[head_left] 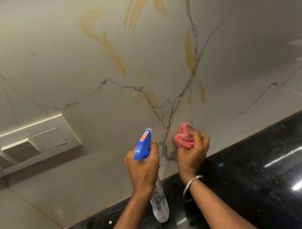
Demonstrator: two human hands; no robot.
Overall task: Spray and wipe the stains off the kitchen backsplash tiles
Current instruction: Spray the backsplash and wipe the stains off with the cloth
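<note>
Low against the backsplash tiles (50, 71), just above the black surface (272, 164), the spray bottle (143, 145) was held by the left hand (144, 166). Its fingers were wrapped round the neck below the blue trigger head, and the nozzle was aimed up at the wall. A pink cloth (183, 136) was bunched in the curled fingers of the right hand (193, 151); whether it touched the tile could not be told. The orange-yellow stains (113, 55) were spread in several streaks well above both hands, and none appeared to have been wiped yet.

Several risks were judged from this. Spray released from so low would likely fall short of the upper streaks and run down onto the surface. Mist drifting left could be carried onto the switch panel (24, 146), where liquid would be unwelcome. With the cloth kept in so small a wad, the streaks could be smeared wider rather than lifted. The fainter marks beside the grey veining could easily be missed.
</note>
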